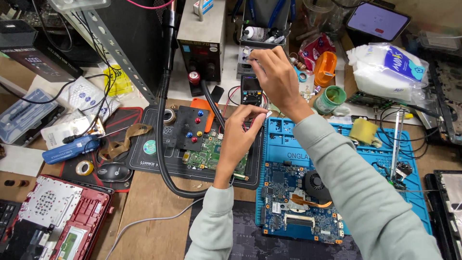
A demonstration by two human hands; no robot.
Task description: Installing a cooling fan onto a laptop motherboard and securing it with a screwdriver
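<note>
My left hand (239, 137) hovers over a small green circuit board (211, 153) on a black work mat (144, 144), fingertips pinched together on something small and pale that I cannot identify. My right hand (275, 77) reaches farther back toward a grey bench unit (250, 60), fingers closed on a small part there; what it grips is hidden. A handheld multimeter (250, 90) lies just below that hand. A black block with coloured knobs (189, 127) rests left of the green board.
A blue laptop motherboard with a fan (296, 202) lies on a blue silicone mat (375, 149). A red laptop shell (62, 216), mouse (114, 172), tape roll (84, 167), black hose (162, 144), green jar (330, 99), wipes pack (387, 67) and phone (378, 20) crowd the bench.
</note>
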